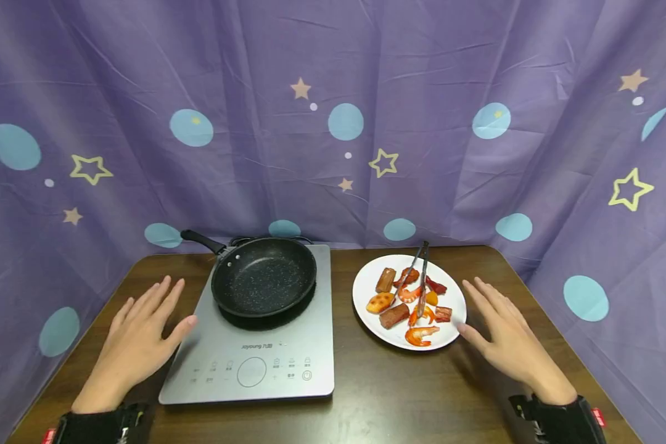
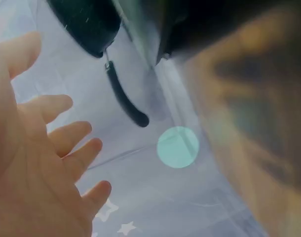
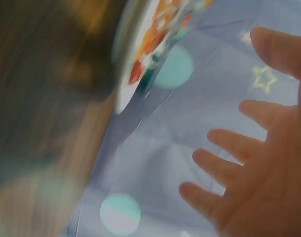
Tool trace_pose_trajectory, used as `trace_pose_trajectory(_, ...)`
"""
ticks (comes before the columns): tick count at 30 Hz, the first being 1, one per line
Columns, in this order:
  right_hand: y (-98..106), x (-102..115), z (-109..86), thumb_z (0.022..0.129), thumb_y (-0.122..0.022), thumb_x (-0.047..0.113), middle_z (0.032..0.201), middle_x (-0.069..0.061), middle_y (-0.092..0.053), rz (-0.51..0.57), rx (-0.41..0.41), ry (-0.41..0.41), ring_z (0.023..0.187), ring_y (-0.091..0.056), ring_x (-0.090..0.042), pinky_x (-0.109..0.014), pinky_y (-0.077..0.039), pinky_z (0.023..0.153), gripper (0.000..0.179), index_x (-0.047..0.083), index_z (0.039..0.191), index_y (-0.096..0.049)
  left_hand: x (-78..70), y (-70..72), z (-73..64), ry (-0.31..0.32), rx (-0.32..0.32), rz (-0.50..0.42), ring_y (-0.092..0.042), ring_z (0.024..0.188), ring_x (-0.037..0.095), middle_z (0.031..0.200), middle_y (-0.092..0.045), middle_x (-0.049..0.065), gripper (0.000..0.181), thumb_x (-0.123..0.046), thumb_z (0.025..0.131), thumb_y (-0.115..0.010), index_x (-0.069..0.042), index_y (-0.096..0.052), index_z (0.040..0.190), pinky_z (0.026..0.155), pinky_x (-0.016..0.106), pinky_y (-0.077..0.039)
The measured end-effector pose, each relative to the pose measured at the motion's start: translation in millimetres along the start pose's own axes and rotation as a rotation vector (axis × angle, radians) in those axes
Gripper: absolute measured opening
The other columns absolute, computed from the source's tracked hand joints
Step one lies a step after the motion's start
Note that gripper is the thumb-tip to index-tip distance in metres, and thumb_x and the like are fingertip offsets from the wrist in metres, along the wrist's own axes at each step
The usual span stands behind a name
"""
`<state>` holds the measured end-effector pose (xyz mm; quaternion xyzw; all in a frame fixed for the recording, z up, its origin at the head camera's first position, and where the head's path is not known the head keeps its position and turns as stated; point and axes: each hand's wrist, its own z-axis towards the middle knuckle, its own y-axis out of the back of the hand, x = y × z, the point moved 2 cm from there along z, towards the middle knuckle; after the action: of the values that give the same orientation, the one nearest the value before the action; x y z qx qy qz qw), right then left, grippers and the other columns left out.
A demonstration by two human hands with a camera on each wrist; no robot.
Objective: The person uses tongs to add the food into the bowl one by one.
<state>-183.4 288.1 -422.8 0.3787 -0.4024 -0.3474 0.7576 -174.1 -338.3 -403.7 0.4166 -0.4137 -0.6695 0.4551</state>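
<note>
My left hand (image 1: 140,345), fingers spread and holding nothing, is over the table just left of a silver induction cooktop (image 1: 200,370). On that cooktop sits a black speckled frying pan (image 1: 263,277), its handle (image 2: 125,96) pointing to the back left. My right hand (image 1: 507,339) is empty too, fingers extended, beside the right rim of a white plate (image 1: 377,330). Shrimp (image 1: 420,336), brown sausage-like pieces (image 1: 394,316) and other bits of food lie on the plate. A pair of dark tongs (image 1: 423,277) rests across them, its joined end over the far rim.
The brown wooden table (image 1: 388,394) carries both the cooktop and the plate. A purple curtain (image 1: 433,74) with stars and blue dots hangs right behind its back edge. A black cord (image 1: 244,239) lies behind the pan.
</note>
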Motion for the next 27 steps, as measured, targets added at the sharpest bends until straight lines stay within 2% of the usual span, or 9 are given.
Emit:
trace_pose_trajectory(3,5,13,7.7,0.098,-0.079,0.026,0.17,-0.014,-0.034,0.084,0.001,0.037,0.153,-0.035,-0.046,-0.059,-0.029,0.121,0.083,0.026,0.168,-0.033,5.5,10.0,13.8,-0.062,-0.051,-0.006,-0.029,0.154,0.051,0.171,-0.027,0.025,0.078,-0.044,0.107,-0.062,-0.016,-0.025,0.17,0.122,0.072,-0.009)
trace_pose_trajectory(6,9,26,18.3,0.098,-0.08,0.026,0.168,-0.01,-0.038,0.097,0.007,0.09,0.152,-0.039,-0.041,-0.054,-0.036,0.117,0.079,0.025,0.165,-0.039,11.4,19.9,29.0,-0.129,-0.097,-0.034,-0.035,0.148,0.054,0.168,-0.035,0.024,0.073,-0.038,0.106,-0.066,-0.018,-0.033,0.168,0.117,0.075,-0.017)
trace_pose_trajectory(11,15,41,37.5,0.097,-0.081,0.024,0.167,-0.013,-0.039,0.071,0.021,0.153,0.15,-0.04,-0.042,-0.064,-0.039,0.11,0.076,0.019,0.163,-0.043,19.0,28.5,57.3,-0.227,-0.117,-0.082,-0.042,0.141,0.057,0.163,-0.042,0.025,0.066,-0.028,0.103,-0.072,-0.017,-0.045,0.162,0.11,0.077,-0.025)
trace_pose_trajectory(13,16,44,44.4,0.096,-0.081,0.022,0.167,-0.014,-0.038,0.078,0.028,0.158,0.151,-0.039,-0.043,-0.066,-0.038,0.111,0.078,0.018,0.164,-0.042,22.6,28.3,70.2,-0.246,-0.098,-0.092,-0.042,0.14,0.058,0.162,-0.043,0.025,0.063,-0.026,0.103,-0.072,-0.015,-0.047,0.16,0.108,0.077,-0.026)
trace_pose_trajectory(19,9,51,60.9,0.096,-0.081,0.022,0.169,-0.014,-0.035,0.11,0.05,0.14,0.154,-0.035,-0.042,-0.066,-0.036,0.115,0.079,0.017,0.164,-0.04,34.1,20.1,106.3,-0.234,0.016,-0.085,-0.04,0.142,0.059,0.162,-0.041,0.028,0.057,-0.025,0.105,-0.069,-0.011,-0.05,0.157,0.108,0.077,-0.026)
trace_pose_trajectory(27,-5,54,70.4,0.099,-0.078,0.02,0.169,-0.016,-0.034,0.172,0.089,0.112,0.156,-0.032,-0.042,-0.065,-0.032,0.118,0.074,0.013,0.163,-0.042,45.9,9.2,131.2,-0.217,0.143,0.011,-0.037,0.145,0.057,0.163,-0.039,0.03,0.056,-0.024,0.106,-0.068,-0.006,-0.05,0.156,0.112,0.075,-0.022)
